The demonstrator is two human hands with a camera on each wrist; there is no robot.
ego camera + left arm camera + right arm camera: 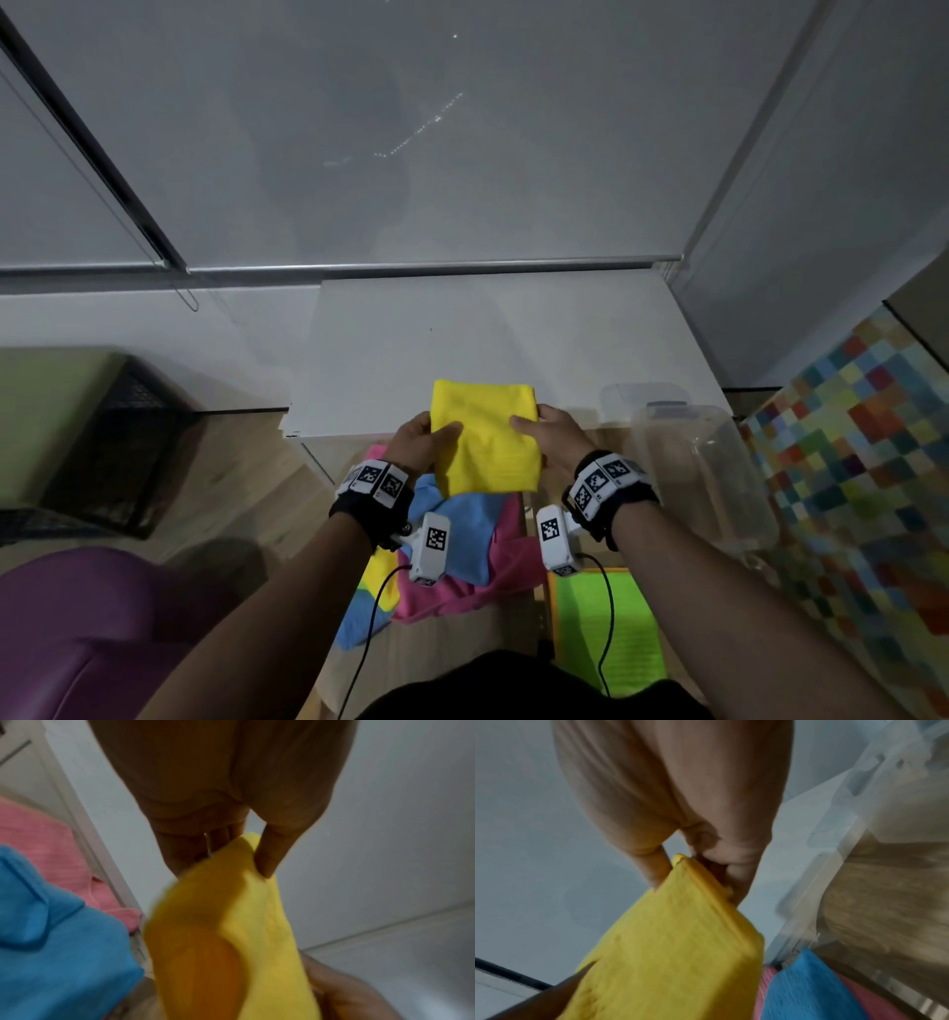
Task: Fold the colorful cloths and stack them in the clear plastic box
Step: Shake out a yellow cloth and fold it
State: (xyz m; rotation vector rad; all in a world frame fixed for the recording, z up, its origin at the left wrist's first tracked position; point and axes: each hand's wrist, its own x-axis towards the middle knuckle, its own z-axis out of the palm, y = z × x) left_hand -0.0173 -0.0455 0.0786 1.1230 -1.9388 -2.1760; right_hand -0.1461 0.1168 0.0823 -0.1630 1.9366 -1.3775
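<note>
A folded yellow cloth (485,442) hangs in the air over the near edge of the white table (462,334). My left hand (421,439) pinches its left edge, thumb on top. My right hand (552,437) pinches its right edge the same way. The left wrist view shows the yellow cloth (226,923) caught between thumb and fingers; the right wrist view shows the layered folded edge of the yellow cloth (680,933) held likewise. Below lie loose blue (472,529) and pink (488,580) cloths. The clear plastic box (703,473) stands just right of my right hand.
A green mat (606,627) lies on the floor near my right forearm. A multicoloured checked surface (862,462) fills the right side. A dark mesh basket (128,442) sits at left, and a purple cushion (102,632) lies at lower left.
</note>
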